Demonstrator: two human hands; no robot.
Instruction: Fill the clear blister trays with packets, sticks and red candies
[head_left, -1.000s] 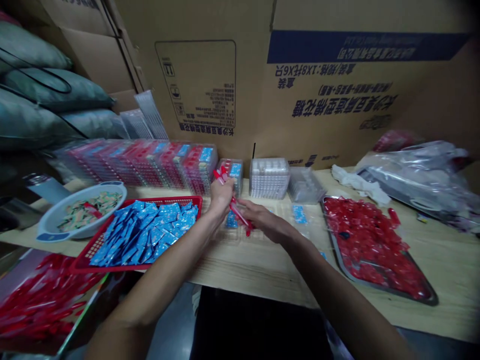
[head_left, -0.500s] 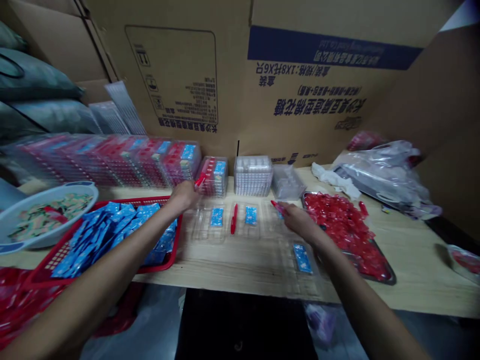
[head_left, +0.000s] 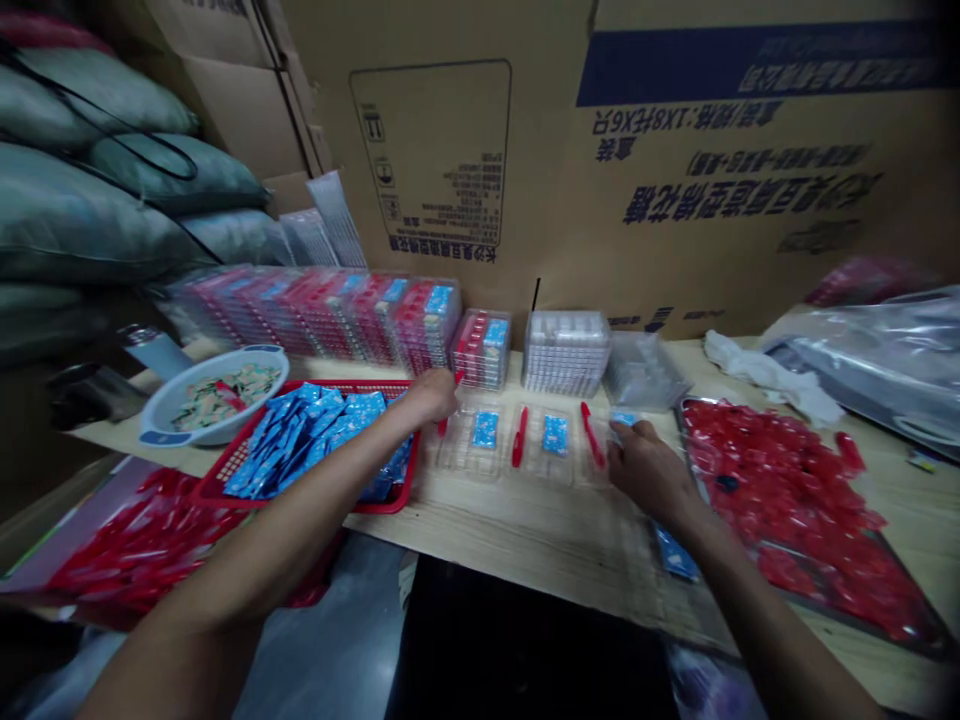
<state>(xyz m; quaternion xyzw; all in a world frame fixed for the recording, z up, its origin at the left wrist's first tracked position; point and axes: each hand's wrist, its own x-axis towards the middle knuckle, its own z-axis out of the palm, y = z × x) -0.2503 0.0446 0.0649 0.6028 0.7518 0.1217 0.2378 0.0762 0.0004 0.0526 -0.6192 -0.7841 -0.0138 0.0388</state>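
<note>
My left hand (head_left: 435, 397) is closed on a red pen-like stick (head_left: 443, 424) above the left edge of the leftmost clear tray (head_left: 466, 462). That tray holds a blue packet (head_left: 485, 430). Another red stick (head_left: 520, 437) and blue packet (head_left: 555, 435) lie in the middle tray. A third red stick (head_left: 592, 436) slants in the tray beside my right hand (head_left: 646, 462), which touches the area by a blue packet (head_left: 623, 419); its fingertips are partly hidden, and whether they hold anything is unclear. Nearer the front edge, one more blue packet (head_left: 676, 553) shows behind my right forearm.
A red basket (head_left: 407, 490) of blue packets and a pale basin (head_left: 161, 412) stand left. Stacked filled trays (head_left: 360, 315) and clear trays (head_left: 566, 352) line the back before a large carton (head_left: 555, 200). A metal tray (head_left: 814, 600) of red pieces is right.
The view has swung left. A red stick that was in my right hand now lies in the tray, and that hand has moved off it. My left hand has lowered its stick to the leftmost tray.
</note>
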